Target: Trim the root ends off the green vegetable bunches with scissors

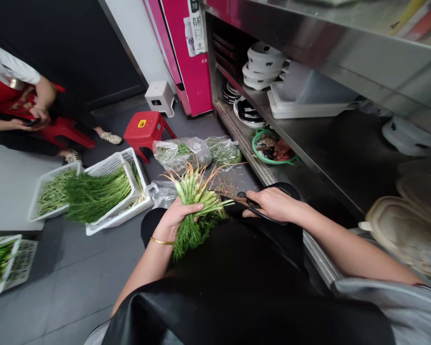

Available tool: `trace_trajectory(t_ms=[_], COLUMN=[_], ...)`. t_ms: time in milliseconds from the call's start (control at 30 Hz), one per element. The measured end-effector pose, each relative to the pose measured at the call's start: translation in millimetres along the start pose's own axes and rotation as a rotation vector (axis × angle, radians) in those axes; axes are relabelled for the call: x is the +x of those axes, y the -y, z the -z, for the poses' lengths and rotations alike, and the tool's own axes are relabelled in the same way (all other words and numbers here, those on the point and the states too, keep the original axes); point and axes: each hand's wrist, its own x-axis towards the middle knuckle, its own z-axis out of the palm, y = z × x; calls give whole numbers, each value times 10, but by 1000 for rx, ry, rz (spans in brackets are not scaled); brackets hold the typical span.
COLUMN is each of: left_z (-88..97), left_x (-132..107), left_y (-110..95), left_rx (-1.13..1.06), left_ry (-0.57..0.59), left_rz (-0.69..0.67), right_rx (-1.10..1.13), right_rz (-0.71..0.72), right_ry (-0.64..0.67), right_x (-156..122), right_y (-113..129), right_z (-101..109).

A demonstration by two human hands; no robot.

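Note:
A bunch of feathery green herbs [192, 232] is gripped in my left hand [181, 213], its pale stems and orange-brown roots pointing away from me. My fingers wrap around the stems, and the leaves hang down over my lap. My right hand [273, 203] holds a pair of scissors [249, 205] with black handles and brownish, rusty-looking blades. The blades reach the stems at the right side of the bunch. Whether they are parted there is too small to tell. Cut root bits [228, 184] lie scattered on the floor beyond the bunch.
White baskets [93, 227] with herbs and green beans stand at the left, near clear plastic bags [181, 153] of greens. A red stool [143, 129] is behind them. Metal shelving [309, 139] with dishes and a green basket [262, 158] lines my right. Another person [17, 96] sits at the far left.

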Motion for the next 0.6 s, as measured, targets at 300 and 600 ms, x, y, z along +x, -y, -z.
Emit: trace_trajectory(t_ms=[300, 600], left_z=[45, 20], left_x=[27, 1], left_y=[33, 55], left_rx=[-51, -153], left_ry=[45, 37], left_rz=[-6, 34], right_rx=[-10, -28], right_rz=[3, -59], right_ry=[-19, -75], right_x=[-25, -13], right_y=[1, 9], right_z=[-40, -109])
